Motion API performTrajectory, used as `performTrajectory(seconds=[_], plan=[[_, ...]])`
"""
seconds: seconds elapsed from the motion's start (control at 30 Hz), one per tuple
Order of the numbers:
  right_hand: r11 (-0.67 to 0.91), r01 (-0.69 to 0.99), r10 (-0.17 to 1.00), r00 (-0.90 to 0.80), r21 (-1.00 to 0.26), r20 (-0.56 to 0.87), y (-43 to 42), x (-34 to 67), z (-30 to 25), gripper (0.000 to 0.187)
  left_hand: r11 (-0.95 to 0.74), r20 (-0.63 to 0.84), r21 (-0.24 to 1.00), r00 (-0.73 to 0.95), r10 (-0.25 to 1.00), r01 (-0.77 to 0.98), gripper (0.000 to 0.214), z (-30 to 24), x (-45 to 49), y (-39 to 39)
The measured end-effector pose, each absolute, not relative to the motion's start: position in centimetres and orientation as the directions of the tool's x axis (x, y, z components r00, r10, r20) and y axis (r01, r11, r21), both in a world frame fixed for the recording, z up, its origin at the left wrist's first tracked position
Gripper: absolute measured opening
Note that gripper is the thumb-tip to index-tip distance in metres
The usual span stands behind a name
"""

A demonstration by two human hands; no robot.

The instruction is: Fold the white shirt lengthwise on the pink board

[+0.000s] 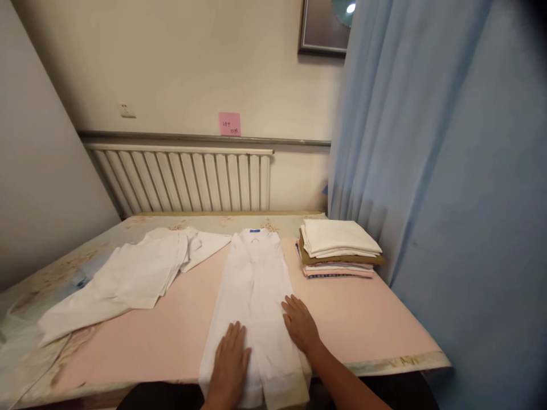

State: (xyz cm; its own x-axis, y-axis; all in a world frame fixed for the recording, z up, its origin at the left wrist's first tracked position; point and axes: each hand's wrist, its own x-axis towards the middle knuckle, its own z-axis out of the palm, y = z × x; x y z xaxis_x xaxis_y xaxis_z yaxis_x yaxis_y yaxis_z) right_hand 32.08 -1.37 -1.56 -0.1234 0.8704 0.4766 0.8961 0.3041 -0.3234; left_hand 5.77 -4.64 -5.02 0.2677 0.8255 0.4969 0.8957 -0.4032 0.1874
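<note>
A white collared shirt (256, 285) lies lengthwise in front of me, its sides folded inward into a long narrow strip. The collar, with a small blue label, points to the far side, and the lower end hangs over the near table edge. My left hand (229, 361) rests flat on the lower left part of the shirt, fingers stretched out. Higher up, my right hand (300, 323) lies on the shirt's right edge with its fingers extended. Neither hand grips anything.
Left of the shirt, loose white garments (137, 273) lie spread out. A stack of folded clothes (342, 245) stands at the right. Beneath is a pink cloth (166, 336) over a floral cover. Behind are a radiator (196, 179) and, at right, a blue curtain (461, 228).
</note>
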Motion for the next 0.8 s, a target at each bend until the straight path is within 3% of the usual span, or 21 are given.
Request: performTrajectory(seconds=[0.13,0.27,0.5,0.67,0.8], plan=[[0.314,0.888,0.870,-0.127,-0.336,0.476,-1.7,32.2,-1.7,0.040,-0.180,0.442,0.217,0.068,0.894,0.959,0.047,-4.5,1.6,-4.2],[0.326,0.873,0.865,-0.121,-0.362,0.487,-2.6,32.5,-2.0,0.040,-0.146,0.401,0.278,0.023,0.916,0.950,0.049,-4.2,-0.6,-4.8],[0.205,0.722,0.868,0.178,-0.661,0.464,-8.1,33.3,-3.0,0.040,-0.168,0.397,0.590,-0.102,0.912,0.789,0.043,-4.4,-1.0,-8.1],[0.103,0.451,0.906,0.326,-0.887,0.271,-14.0,33.8,-2.5,0.029,0.151,0.073,0.849,-0.395,0.916,0.506,0.053,-4.6,-1.3,-9.8],[-0.103,0.247,0.905,0.426,-0.964,0.012,-16.3,34.8,-3.5,0.031,0.318,-0.159,0.909,-0.483,0.861,0.268,0.063,-5.2,-1.0,-9.6]])
